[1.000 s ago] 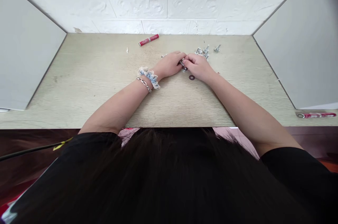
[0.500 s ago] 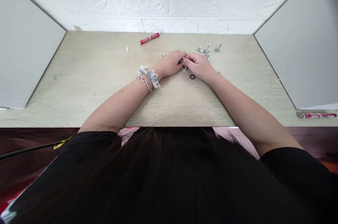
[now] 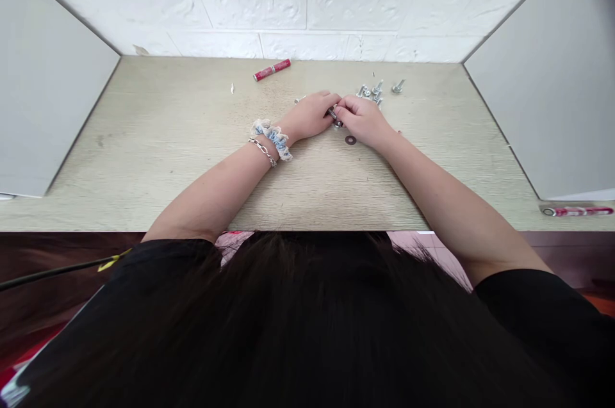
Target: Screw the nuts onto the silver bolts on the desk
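My left hand (image 3: pixel 313 114) and my right hand (image 3: pixel 361 118) meet over the tabletop, fingertips touching. Between them shows the shank of a metal bolt (image 3: pixel 331 113), partly covered by the fingers of both. Both hands are closed on it. Just below the fingertips lies another small shiny metal piece (image 3: pixel 337 125), too covered to name surely. A dark flat washer (image 3: pixel 350 140) rests on the table by my right hand. Behind that hand is a cluster of silver bolts (image 3: pixel 377 89), and one more bolt (image 3: pixel 398 86) stands apart to the right. A small metal part (image 3: pixel 300 100) peeks out behind my left hand.
A red tube (image 3: pixel 271 70) lies near the white brick wall (image 3: pixel 259 4). Another red tube (image 3: pixel 579 211) is at the table's right front edge. Grey panels (image 3: pixel 52 81) border the wooden table (image 3: pixel 158 120) left and right. A white scrap (image 3: pixel 232 88) lies at left.
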### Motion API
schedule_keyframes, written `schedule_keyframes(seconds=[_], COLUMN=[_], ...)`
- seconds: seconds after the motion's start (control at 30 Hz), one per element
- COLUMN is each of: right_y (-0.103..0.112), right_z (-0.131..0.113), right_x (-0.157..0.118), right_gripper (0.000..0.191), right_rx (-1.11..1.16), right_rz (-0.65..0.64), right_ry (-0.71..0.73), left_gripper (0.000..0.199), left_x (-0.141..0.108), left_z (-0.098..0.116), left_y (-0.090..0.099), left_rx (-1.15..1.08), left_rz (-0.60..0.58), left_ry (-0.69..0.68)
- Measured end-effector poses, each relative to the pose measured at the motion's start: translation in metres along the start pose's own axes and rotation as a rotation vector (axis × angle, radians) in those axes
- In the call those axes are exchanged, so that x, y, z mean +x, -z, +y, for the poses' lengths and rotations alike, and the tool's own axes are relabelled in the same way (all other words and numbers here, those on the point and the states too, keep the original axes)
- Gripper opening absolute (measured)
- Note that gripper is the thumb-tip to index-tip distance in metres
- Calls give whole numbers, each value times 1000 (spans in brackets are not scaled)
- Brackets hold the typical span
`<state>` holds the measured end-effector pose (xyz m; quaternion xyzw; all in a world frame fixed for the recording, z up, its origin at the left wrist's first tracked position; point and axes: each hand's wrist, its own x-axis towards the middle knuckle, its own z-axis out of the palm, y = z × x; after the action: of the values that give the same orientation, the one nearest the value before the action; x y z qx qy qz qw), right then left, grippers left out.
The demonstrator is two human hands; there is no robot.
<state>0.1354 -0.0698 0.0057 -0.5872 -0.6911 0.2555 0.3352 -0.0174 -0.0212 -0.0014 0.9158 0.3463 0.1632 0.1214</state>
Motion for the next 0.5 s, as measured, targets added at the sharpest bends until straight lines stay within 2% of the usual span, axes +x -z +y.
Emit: schedule_keyframes(seconds=[0.5], right_y=[-1], right_z=[4], right_x=[0], right_gripper=[21], right_rx=[7], right_rz=[7], right_ry=[27], left_gripper=[29], left_x=[0], left_z=[0], left_y=[1], left_rx=[5], left_rz=[3], left_ry=[-10])
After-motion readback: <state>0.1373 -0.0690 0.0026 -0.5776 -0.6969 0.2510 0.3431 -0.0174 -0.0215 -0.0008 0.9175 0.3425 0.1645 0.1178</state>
